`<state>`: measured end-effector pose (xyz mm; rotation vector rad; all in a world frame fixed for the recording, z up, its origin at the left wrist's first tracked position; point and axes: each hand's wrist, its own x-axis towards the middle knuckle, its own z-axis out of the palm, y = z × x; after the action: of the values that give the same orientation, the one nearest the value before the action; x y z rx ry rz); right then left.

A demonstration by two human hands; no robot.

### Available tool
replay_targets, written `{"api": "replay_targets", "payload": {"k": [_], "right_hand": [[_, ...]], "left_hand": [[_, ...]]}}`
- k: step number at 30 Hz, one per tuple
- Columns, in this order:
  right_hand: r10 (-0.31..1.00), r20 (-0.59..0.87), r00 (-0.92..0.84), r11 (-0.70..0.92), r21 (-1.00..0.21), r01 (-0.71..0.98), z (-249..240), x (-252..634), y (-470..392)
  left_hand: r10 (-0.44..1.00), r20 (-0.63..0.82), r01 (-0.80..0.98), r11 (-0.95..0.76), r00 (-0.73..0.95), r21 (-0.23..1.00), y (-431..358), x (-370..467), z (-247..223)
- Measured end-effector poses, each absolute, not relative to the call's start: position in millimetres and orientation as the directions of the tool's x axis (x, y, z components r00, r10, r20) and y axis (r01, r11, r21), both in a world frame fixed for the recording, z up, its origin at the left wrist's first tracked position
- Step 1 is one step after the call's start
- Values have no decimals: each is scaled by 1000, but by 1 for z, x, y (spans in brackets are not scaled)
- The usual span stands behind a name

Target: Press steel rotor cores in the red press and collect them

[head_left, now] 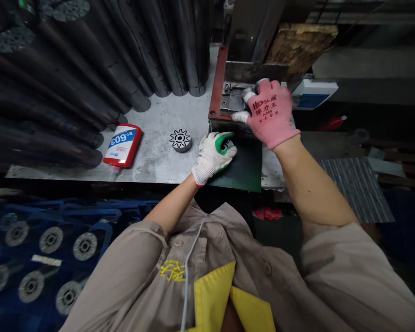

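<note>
My left hand (216,154), in a white knit glove with a green palm, is curled at the front of a metal fixture. A small patch of something dark and metallic shows between its fingers, too hidden to name. My right hand (268,110), in a pink glove with white fingertips, is bent over the metal fixture (229,102) and grips its top part. The fixture sits on a red-brown base plate (217,99). Left of my left hand, a short round slotted rotor core (180,139) lies flat on the bench (152,159).
A red bottle (122,145) with a blue-white label lies on the bench's left. Several long dark cylindrical stacks (124,55) stand behind. Blue racks (103,226) hold slotted cores at lower left. A white box (314,94) and a ridged grey block (358,189) are right.
</note>
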<state>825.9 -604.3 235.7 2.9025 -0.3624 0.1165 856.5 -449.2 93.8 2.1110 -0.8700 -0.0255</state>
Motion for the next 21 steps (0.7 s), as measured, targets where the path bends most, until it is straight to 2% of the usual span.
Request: {"api": "replay_targets", "payload": {"k": [2,5,7,9,11,14,18,21], "right_hand": [[-205,109,973,-963,155,-220,234,818,-605],[-161,77,984,-986,19,-163,223,797,-605],[-106,11,994,-992,-66,-105,206,785,-604],[-42,-82,996,-994,-99,-50,187,780,-602],[-8,-152,988,-996,-82,-21,175,781,-596],[11,-256,967,-1000,9,14,179,789,-578],[-40,-402,915,-991,133,15,202,800,-550],[9,-408,913,-992,112,59,211,797,-553]], "left_hand": [[-600,259,-580,-432,756,691,-447,854,95],[-617,266,-608,-446,741,657,-445,851,93],[-626,280,-632,-453,727,628,-445,851,90],[-636,298,-656,-449,712,607,-446,853,86],[-660,313,-683,-427,683,592,-447,858,83],[-714,317,-725,-378,624,576,-444,866,83],[-762,289,-733,-333,580,593,-440,873,86],[-764,286,-725,-319,578,611,-438,873,89]]}}
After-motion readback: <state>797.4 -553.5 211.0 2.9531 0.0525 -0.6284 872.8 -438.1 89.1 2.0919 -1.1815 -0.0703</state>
